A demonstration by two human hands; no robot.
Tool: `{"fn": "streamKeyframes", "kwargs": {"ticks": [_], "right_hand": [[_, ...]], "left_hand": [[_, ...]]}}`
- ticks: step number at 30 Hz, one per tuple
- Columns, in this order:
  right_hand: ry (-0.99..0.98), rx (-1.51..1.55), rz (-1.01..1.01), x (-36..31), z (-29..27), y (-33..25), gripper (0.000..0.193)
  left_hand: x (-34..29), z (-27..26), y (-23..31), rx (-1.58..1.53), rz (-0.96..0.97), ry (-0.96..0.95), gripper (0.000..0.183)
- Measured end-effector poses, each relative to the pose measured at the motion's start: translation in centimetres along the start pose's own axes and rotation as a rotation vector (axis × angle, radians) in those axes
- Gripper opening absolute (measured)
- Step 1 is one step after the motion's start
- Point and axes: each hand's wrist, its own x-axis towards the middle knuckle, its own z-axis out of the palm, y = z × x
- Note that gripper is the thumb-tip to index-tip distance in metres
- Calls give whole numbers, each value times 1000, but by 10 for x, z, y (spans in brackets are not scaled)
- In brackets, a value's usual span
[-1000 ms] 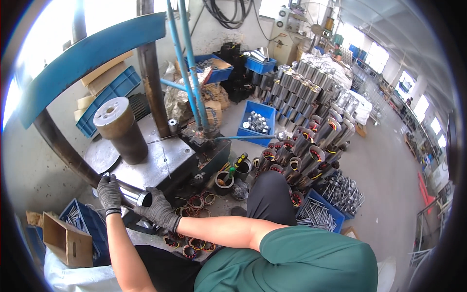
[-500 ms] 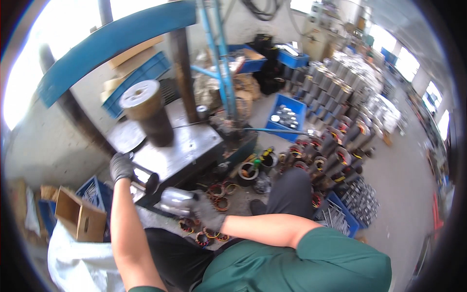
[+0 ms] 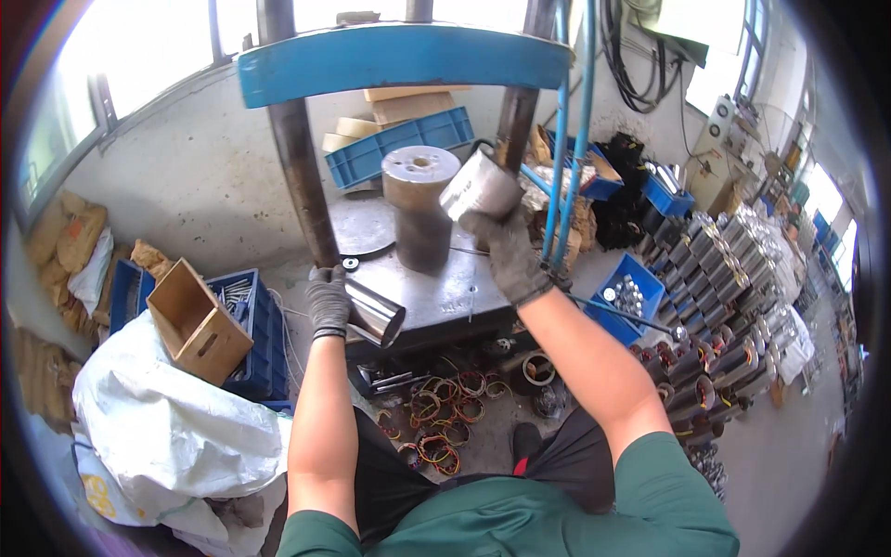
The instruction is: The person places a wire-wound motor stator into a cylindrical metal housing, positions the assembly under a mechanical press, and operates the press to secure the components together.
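My left hand (image 3: 328,302), in a grey glove, is closed at the near end of a shiny hollow metal tube (image 3: 375,316), tilted at the press bed's left front corner. Up and to the right, my gloved right hand (image 3: 512,260) grips a wider silver metal cylinder (image 3: 481,188) from below, tilted and slightly blurred. This cylinder is just right of a thick upright steel cylinder (image 3: 422,209) on the press bed (image 3: 436,295); whether they touch I cannot tell. A small ring-shaped metal piece (image 3: 350,264) shows just above my left hand.
A blue press crossbeam (image 3: 408,60) spans dark posts above the bed. Wire-wound rings (image 3: 445,418) lie below on the floor. At left are a wooden box (image 3: 200,325) and a white sack (image 3: 167,408); at right, a blue bin (image 3: 626,297) and stacked metal cylinders (image 3: 710,269).
My right hand has lifted its metal cylinder from low by the floor rings to beside the upright steel cylinder. My left hand stays by the press's left post. The view has swung left.
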Motion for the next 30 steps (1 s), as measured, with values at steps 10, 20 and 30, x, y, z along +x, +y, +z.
{"fn": "streamKeyframes", "kwargs": {"ticks": [10,20,30], "right_hand": [[114,-1151,-22,124,24,43,109],[-110,-800,-248,80,-16,49,63],[-103,337,1320,-174,-58,5,49]], "left_hand": [[2,12,16,73,6,-141,37],[-34,5,55,-308,237,-194,25],[-146,-13,123,-429,1207,-616,16]]}}
